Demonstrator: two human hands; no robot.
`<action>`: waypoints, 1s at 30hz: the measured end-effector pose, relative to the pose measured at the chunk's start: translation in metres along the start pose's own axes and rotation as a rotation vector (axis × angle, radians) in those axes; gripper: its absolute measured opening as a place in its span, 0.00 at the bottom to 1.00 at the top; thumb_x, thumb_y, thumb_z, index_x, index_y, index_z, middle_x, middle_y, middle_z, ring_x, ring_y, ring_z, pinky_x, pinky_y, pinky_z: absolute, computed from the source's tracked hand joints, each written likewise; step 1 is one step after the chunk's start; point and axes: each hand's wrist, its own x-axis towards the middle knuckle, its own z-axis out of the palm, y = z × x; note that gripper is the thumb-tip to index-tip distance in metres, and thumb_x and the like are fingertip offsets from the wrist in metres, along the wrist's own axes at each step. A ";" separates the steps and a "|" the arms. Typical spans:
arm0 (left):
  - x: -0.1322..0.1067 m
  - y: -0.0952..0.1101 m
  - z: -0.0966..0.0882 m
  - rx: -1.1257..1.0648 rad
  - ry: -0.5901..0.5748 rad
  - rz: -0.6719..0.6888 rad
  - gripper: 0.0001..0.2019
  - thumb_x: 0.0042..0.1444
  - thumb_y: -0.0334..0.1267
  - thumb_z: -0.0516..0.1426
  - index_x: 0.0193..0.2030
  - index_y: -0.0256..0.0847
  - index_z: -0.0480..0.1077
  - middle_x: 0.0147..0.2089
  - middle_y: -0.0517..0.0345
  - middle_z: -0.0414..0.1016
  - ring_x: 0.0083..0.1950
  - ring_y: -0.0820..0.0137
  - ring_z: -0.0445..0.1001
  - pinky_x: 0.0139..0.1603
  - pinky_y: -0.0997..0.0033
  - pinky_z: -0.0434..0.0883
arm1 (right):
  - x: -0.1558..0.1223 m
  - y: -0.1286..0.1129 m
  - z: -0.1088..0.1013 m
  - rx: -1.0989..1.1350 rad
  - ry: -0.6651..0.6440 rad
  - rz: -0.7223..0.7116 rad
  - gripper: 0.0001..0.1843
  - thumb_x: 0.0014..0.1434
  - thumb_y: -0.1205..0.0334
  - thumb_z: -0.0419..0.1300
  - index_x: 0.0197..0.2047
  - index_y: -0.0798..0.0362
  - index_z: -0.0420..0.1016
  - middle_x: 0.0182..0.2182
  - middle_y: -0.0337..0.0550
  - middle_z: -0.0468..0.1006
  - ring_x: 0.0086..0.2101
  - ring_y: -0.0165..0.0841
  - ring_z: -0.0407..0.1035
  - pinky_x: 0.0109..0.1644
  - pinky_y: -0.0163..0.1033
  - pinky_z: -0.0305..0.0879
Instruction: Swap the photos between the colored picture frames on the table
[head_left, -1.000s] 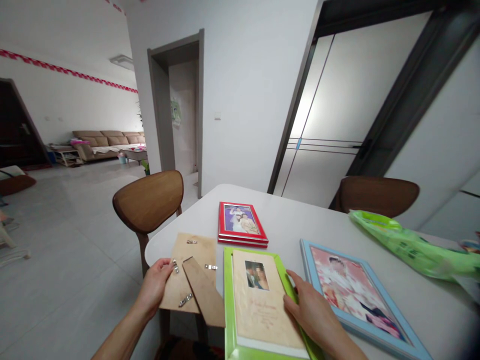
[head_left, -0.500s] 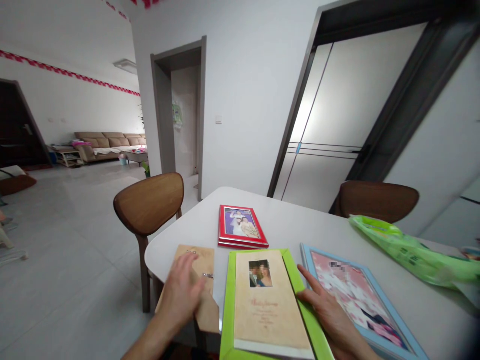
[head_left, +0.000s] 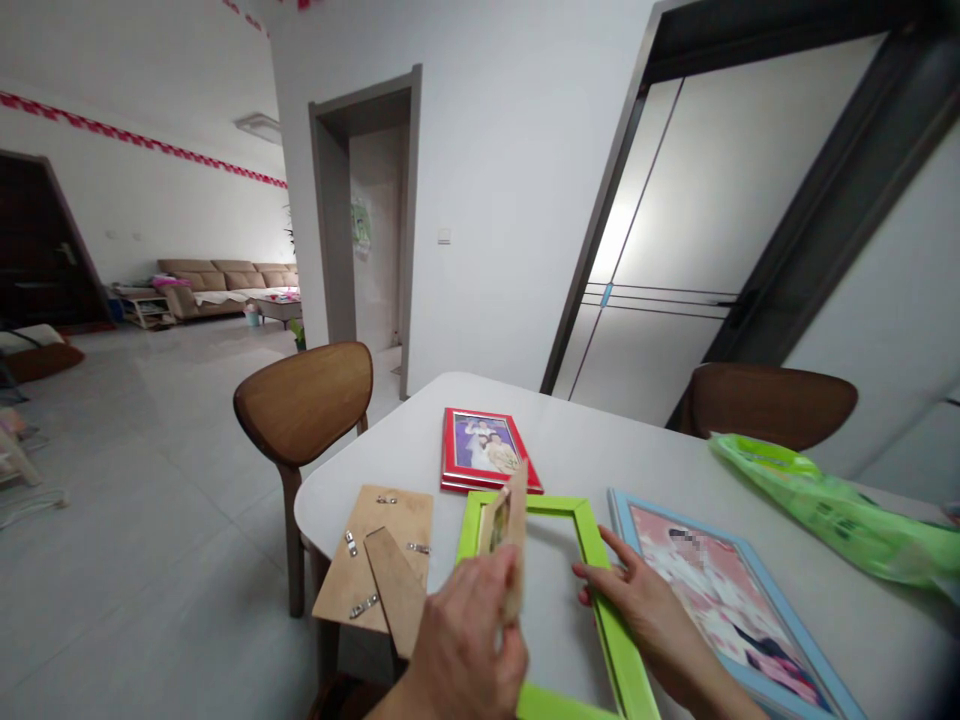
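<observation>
In the head view my left hand (head_left: 469,635) is closed on a beige printed card (head_left: 516,535) with a small picture on it, tilted up nearly edge-on above the green picture frame (head_left: 628,665). Through the frame's opening the white tabletop shows. My right hand (head_left: 652,610) grips the frame's right side, fingers over the inner edge. To the left lies a brown backing board (head_left: 405,510) with metal clips and a stand leg (head_left: 397,590) across it. Just beyond the green frame sits a red picture frame (head_left: 489,482), apparently stacked on another.
A light blue picture frame (head_left: 739,610) with a pink photo lies right of my right hand. Behind it rests a green plastic bag (head_left: 832,510). Wooden chairs stand at the table's left (head_left: 307,400) and far right (head_left: 772,405). The white table (head_left: 570,445) has a rounded far corner.
My left hand has moved right from the backing board and taken hold of the beige card, lifting it up out of the green frame. My right hand's fingers now reach over the frame's side.
</observation>
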 end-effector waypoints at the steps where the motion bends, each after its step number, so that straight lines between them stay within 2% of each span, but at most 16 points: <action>1: -0.002 -0.006 -0.008 -0.051 0.091 -0.110 0.26 0.44 0.27 0.47 0.54 0.37 0.56 0.47 0.50 0.67 0.46 0.63 0.66 0.41 0.69 0.68 | 0.004 0.004 0.000 -0.104 0.030 -0.020 0.36 0.47 0.55 0.50 0.58 0.59 0.46 0.17 0.35 0.71 0.18 0.31 0.65 0.22 0.34 0.57; 3: -0.008 -0.024 -0.023 -0.165 0.227 -0.314 0.25 0.44 0.28 0.47 0.52 0.38 0.56 0.47 0.51 0.66 0.46 0.64 0.66 0.39 0.71 0.69 | 0.011 0.013 -0.001 -0.309 0.076 -0.080 0.34 0.47 0.57 0.48 0.57 0.63 0.50 0.22 0.40 0.74 0.23 0.34 0.67 0.26 0.36 0.60; 5: -0.017 -0.046 -0.033 -0.280 0.287 -0.423 0.25 0.41 0.28 0.48 0.50 0.37 0.57 0.47 0.52 0.66 0.48 0.64 0.66 0.44 0.69 0.66 | 0.017 0.021 -0.001 -0.505 0.103 -0.137 0.33 0.47 0.58 0.46 0.56 0.66 0.53 0.29 0.48 0.75 0.29 0.37 0.69 0.32 0.38 0.61; 7: -0.027 -0.068 -0.037 -0.386 0.292 -0.497 0.25 0.39 0.29 0.48 0.49 0.36 0.57 0.43 0.53 0.68 0.45 0.64 0.67 0.44 0.69 0.66 | 0.021 0.028 0.000 -0.668 0.113 -0.178 0.32 0.49 0.59 0.45 0.55 0.67 0.54 0.34 0.53 0.75 0.33 0.39 0.69 0.38 0.40 0.61; 10: -0.041 -0.087 -0.039 -0.425 0.239 -0.590 0.25 0.38 0.29 0.48 0.48 0.35 0.56 0.36 0.56 0.69 0.37 0.66 0.70 0.34 0.72 0.68 | 0.025 0.034 0.004 -0.816 0.104 -0.222 0.29 0.51 0.60 0.44 0.54 0.68 0.56 0.37 0.56 0.74 0.35 0.40 0.69 0.40 0.41 0.60; 13: -0.049 -0.089 -0.042 -0.255 0.153 -0.578 0.22 0.41 0.29 0.48 0.48 0.37 0.58 0.34 0.57 0.69 0.33 0.67 0.70 0.31 0.72 0.68 | 0.025 0.037 0.006 -0.901 0.103 -0.277 0.27 0.51 0.62 0.44 0.52 0.68 0.59 0.37 0.57 0.73 0.36 0.40 0.68 0.41 0.41 0.61; 15: -0.051 -0.085 -0.046 -0.062 0.106 -0.509 0.21 0.43 0.30 0.48 0.48 0.38 0.60 0.37 0.56 0.70 0.36 0.66 0.70 0.36 0.70 0.67 | 0.026 0.039 0.007 -0.938 0.105 -0.318 0.25 0.51 0.63 0.45 0.50 0.68 0.62 0.37 0.57 0.73 0.37 0.40 0.68 0.42 0.41 0.60; 18: -0.050 -0.080 -0.051 0.204 0.063 -0.391 0.21 0.45 0.30 0.49 0.49 0.38 0.61 0.45 0.52 0.69 0.45 0.63 0.67 0.46 0.65 0.64 | 0.028 0.044 0.005 -0.956 0.101 -0.359 0.22 0.51 0.63 0.46 0.46 0.66 0.65 0.35 0.55 0.73 0.36 0.39 0.68 0.42 0.41 0.61; 21: -0.051 -0.078 -0.051 0.371 0.001 -0.329 0.20 0.46 0.31 0.49 0.49 0.35 0.62 0.47 0.48 0.67 0.49 0.61 0.65 0.50 0.61 0.62 | 0.029 0.044 0.005 -0.914 0.151 -0.448 0.20 0.49 0.63 0.48 0.43 0.64 0.68 0.37 0.56 0.72 0.38 0.40 0.66 0.45 0.43 0.59; 24: -0.053 -0.075 -0.046 0.452 -0.066 -0.272 0.21 0.46 0.32 0.50 0.49 0.33 0.62 0.49 0.44 0.66 0.51 0.59 0.63 0.52 0.57 0.61 | 0.023 0.033 0.019 -0.728 0.199 -0.528 0.21 0.48 0.60 0.50 0.44 0.61 0.67 0.41 0.55 0.70 0.41 0.41 0.64 0.47 0.45 0.58; 25: -0.053 -0.074 -0.043 0.463 -0.094 -0.240 0.22 0.46 0.32 0.51 0.50 0.32 0.61 0.51 0.43 0.64 0.53 0.58 0.61 0.53 0.55 0.60 | 0.020 0.028 0.027 -0.622 0.159 -0.493 0.22 0.48 0.59 0.49 0.46 0.60 0.65 0.41 0.54 0.70 0.38 0.39 0.66 0.44 0.44 0.60; 27: -0.054 -0.070 -0.037 0.470 -0.162 -0.158 0.25 0.44 0.31 0.51 0.52 0.32 0.59 0.56 0.42 0.59 0.56 0.57 0.57 0.55 0.53 0.57 | 0.013 0.018 0.048 -0.360 0.005 -0.331 0.26 0.49 0.57 0.49 0.51 0.59 0.59 0.35 0.48 0.72 0.29 0.33 0.67 0.34 0.39 0.64; 30: -0.054 -0.066 -0.027 0.470 -0.265 -0.064 0.29 0.39 0.27 0.51 0.54 0.34 0.58 0.59 0.43 0.53 0.59 0.56 0.52 0.56 0.51 0.55 | 0.006 0.007 0.079 0.029 -0.189 -0.106 0.33 0.47 0.61 0.51 0.56 0.60 0.48 0.19 0.33 0.67 0.16 0.26 0.60 0.19 0.32 0.58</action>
